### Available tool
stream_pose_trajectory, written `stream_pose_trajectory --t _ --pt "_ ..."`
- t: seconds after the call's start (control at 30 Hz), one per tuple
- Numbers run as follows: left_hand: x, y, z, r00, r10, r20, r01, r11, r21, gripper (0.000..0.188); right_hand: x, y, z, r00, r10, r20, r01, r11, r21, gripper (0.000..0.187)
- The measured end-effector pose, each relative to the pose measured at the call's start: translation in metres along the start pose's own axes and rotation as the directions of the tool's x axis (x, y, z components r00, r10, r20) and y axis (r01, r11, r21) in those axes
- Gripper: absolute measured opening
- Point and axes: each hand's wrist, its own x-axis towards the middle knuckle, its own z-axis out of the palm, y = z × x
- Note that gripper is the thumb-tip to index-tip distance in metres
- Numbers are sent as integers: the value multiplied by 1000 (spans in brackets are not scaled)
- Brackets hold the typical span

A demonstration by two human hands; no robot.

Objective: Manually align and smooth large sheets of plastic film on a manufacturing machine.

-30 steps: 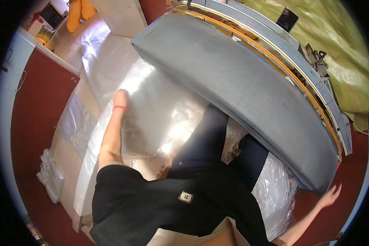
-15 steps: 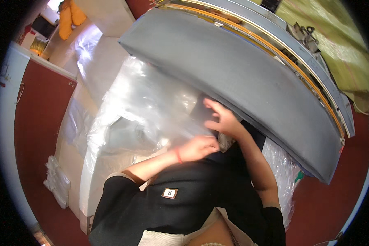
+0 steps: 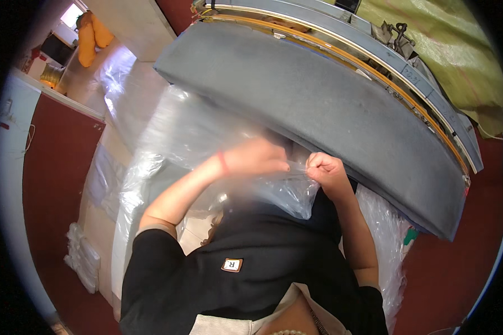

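A sheet of clear plastic film (image 3: 290,192) hangs in front of my body, just below the front edge of the long grey padded board (image 3: 313,84). My right hand (image 3: 326,173) pinches its edge between thumb and curled fingers. On the other side, my left hand (image 3: 257,157), with a red band at the wrist, is closed on the same film; motion smears its back. A short stretch of film is drawn between the two hands. Whether the film is a bag or a flat sheet I cannot tell.
More clear plastic (image 3: 179,120) lies on the pale surface at my left. Behind the padded board runs a curved metal frame (image 3: 408,72) with an orange strip. A yellow-green woven sheet (image 3: 430,44) covers the back right. A plastic bundle (image 3: 82,257) lies at the lower left.
My left hand has moved up and right has closed from spread fingers into a pinch. Film now stretches between both hands, and my view has shifted slightly.
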Motion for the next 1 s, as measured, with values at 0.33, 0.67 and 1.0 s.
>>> stream_pose_trajectory --t 0.33,0.67,1.0 --pt "28 70 -90 842 -27 -539 -247 869 -428 17 -28 -7 -8 982 36 186 59 875 -480 10" --pt "6 23 -39 914 235 332 -274 959 77 18 -454 -58 -246 80 -751 -655 -727 406 -554 23" --pt "-71 -187 -279 662 -741 -110 420 246 874 24 -407 -125 -265 198 -679 -707 -744 365 -559 23"
